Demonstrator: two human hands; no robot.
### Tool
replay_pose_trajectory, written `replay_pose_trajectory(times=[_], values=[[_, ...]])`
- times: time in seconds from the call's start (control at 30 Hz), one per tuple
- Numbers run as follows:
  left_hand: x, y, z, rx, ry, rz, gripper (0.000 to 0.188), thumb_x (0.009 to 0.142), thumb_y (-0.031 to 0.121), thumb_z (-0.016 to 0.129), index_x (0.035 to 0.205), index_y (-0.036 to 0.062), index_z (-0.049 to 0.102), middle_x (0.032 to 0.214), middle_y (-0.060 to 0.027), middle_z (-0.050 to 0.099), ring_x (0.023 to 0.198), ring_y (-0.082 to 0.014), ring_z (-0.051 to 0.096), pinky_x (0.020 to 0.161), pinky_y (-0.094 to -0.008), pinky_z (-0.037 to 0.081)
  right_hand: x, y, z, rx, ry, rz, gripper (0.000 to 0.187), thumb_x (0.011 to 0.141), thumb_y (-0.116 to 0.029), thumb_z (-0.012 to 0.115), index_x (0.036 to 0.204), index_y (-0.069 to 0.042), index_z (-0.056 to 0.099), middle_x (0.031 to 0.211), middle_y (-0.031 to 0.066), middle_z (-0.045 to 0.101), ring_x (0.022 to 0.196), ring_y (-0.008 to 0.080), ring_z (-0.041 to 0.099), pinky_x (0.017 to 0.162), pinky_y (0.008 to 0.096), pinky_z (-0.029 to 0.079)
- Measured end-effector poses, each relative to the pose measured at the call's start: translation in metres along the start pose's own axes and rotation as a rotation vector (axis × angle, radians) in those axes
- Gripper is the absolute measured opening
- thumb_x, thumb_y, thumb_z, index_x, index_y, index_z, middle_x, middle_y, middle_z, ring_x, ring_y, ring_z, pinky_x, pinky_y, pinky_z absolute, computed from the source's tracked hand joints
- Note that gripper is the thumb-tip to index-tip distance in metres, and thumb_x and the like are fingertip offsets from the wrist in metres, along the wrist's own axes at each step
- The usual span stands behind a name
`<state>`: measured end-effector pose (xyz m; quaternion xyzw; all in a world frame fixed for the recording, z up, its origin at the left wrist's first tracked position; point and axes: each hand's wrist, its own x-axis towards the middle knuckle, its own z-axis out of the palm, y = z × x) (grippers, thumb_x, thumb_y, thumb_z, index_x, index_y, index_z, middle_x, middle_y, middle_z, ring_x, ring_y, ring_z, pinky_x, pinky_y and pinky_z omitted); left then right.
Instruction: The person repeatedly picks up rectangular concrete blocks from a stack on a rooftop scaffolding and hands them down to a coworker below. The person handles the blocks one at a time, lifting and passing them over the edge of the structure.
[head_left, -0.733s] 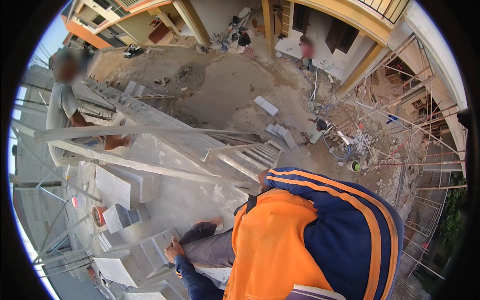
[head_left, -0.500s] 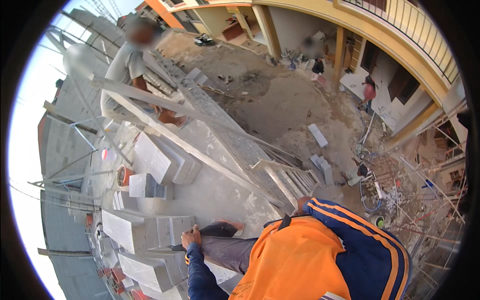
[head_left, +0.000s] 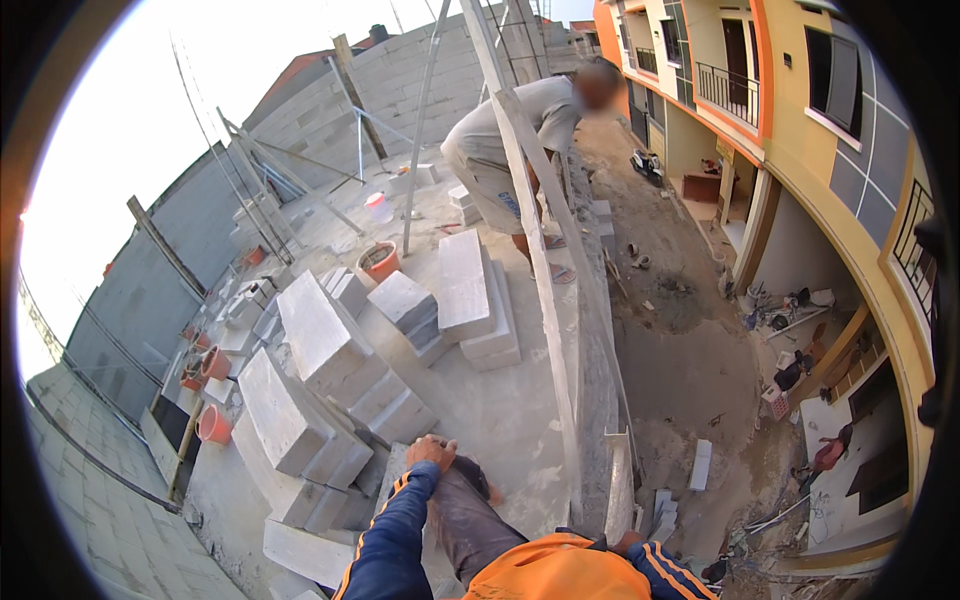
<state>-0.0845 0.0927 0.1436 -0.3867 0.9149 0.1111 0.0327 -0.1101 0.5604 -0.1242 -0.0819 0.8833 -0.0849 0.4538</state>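
My left hand [head_left: 432,453] rests at my bent knee, next to the stacked pale blocks. Its fingers are curled; what they hold, if anything, is hidden. My right hand [head_left: 628,541] is low near the slab edge, beside the top of a pale ladder [head_left: 618,485]; its fingers are mostly hidden. Large light-grey blocks [head_left: 282,415] lie in uneven stacks to my left. Ahead are another block pile [head_left: 467,285] and a smaller block [head_left: 402,300].
A co-worker [head_left: 510,140] bends over the slab edge ahead, behind slanting wooden props [head_left: 540,270]. Orange buckets [head_left: 379,262] stand among the blocks. To the right, the edge drops to a muddy yard [head_left: 680,350] with people below, beside a yellow building [head_left: 850,150].
My view has swung left and up, so the co-worker and blocks sit further right in it. The co-worker now leans further over the edge. My left hand stays at my knee.
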Motion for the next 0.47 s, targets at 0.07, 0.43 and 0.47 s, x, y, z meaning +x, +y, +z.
replay_pose_trajectory(times=[0.07,0.43,0.47], values=[[0.001,-0.003,0.001,0.001,-0.001,-0.009,0.034,0.082,0.044,0.062,0.099,0.0179,0.077,0.103,-0.0147,0.071,0.103,-0.0327,0.066,0.093,-0.0422,0.050,-0.001,0.003,-0.002,0.013,-0.014,-0.018,0.078,0.069,-0.067,0.069,0.103,0.003,0.071,0.111,0.0233,0.068,0.105,0.0369,0.065,0.088,0.0409,0.052],[0.009,-0.011,0.009,0.024,-0.012,-0.004,0.034,0.083,0.044,0.062,0.099,0.0190,0.077,0.104,-0.0113,0.072,0.105,-0.0312,0.065,0.094,-0.0404,0.048,0.013,0.007,0.005,-0.039,-0.052,0.004,0.077,0.072,-0.066,0.067,0.106,0.002,0.070,0.113,0.0236,0.067,0.107,0.0369,0.064,0.092,0.0404,0.050],[0.009,-0.011,0.009,0.009,-0.023,-0.018,0.035,0.083,0.045,0.061,0.100,0.0195,0.077,0.104,-0.0116,0.072,0.106,-0.0312,0.064,0.095,-0.0402,0.048,0.018,0.008,0.010,-0.011,-0.038,0.022,0.080,0.066,-0.066,0.072,0.108,0.001,0.070,0.112,0.0247,0.067,0.107,0.0368,0.065,0.090,0.0423,0.052]])
